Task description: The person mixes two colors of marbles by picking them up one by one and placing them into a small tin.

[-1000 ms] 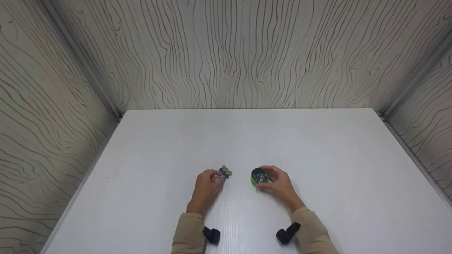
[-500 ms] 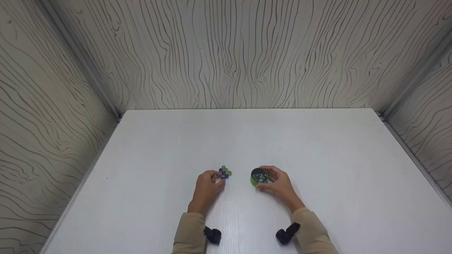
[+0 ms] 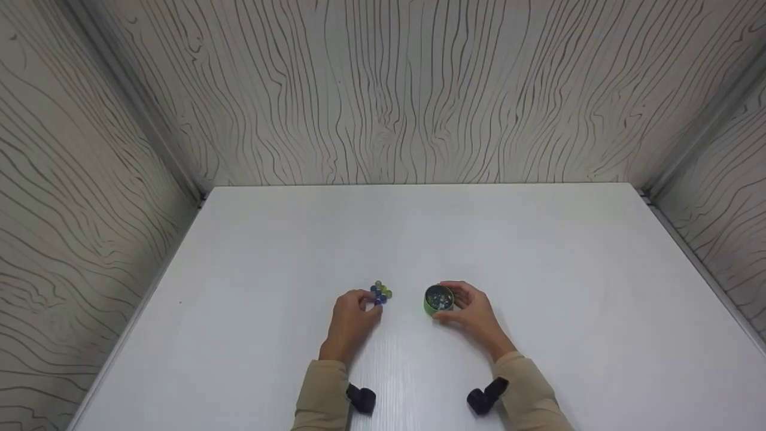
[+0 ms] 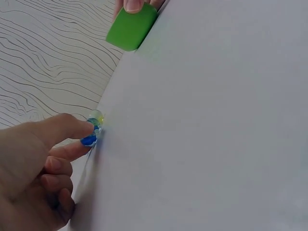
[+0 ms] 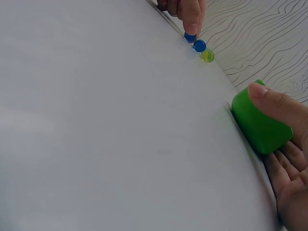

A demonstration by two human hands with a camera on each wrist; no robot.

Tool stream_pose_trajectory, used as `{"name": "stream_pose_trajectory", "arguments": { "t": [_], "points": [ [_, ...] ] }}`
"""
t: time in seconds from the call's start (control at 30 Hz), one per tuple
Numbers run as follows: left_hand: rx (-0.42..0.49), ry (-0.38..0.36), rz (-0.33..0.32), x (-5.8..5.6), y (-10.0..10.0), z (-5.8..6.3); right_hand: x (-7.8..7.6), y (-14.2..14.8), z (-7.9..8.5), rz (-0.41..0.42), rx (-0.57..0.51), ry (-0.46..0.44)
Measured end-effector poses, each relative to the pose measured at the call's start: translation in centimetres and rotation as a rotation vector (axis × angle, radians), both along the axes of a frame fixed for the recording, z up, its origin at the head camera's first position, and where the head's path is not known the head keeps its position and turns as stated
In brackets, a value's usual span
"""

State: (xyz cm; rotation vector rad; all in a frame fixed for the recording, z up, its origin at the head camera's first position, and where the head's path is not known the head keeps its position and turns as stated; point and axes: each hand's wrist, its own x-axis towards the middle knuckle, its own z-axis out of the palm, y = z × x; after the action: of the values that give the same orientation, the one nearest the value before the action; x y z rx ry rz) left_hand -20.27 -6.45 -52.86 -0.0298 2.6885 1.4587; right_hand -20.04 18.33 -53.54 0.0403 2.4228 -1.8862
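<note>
A cluster of blue and yellow-green glass marbles [image 3: 383, 294] lies close together on the white table. My left hand [image 3: 352, 320] is at the cluster's near left side. Its thumb and index finger pinch a blue marble [image 4: 89, 140] at the edge of the group, while the other fingers curl in below. To the right of the marbles, my right hand [image 3: 477, 314] grips a small round green container [image 5: 260, 120] with the thumb on one side and the fingers on the other. Shiny pieces, too small to tell apart, lie in its dark inside.
The white table [image 3: 269, 251] reaches back to a panel with a wood-grain pattern [image 3: 383, 96]. Similar panels stand at left and right. Black wrist cameras [image 3: 362, 400] sit at both sleeves.
My left hand has shifted very slightly to the right beside the marbles. My right hand and the green container stay in place.
</note>
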Motion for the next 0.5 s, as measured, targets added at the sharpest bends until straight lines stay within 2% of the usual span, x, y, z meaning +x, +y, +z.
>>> {"name": "stream_pose_trajectory", "arguments": {
  "t": [0.27,0.5],
  "points": [
    [-0.035,0.038,-0.01,-0.21,-0.02,-0.23,-0.24,0.0,-0.29,-0.006,0.004,0.004],
    [-0.034,0.027,-0.013,-0.22,-0.06,-0.19,-0.28,0.02,-0.34,-0.009,0.002,0.01]
  ]
}}
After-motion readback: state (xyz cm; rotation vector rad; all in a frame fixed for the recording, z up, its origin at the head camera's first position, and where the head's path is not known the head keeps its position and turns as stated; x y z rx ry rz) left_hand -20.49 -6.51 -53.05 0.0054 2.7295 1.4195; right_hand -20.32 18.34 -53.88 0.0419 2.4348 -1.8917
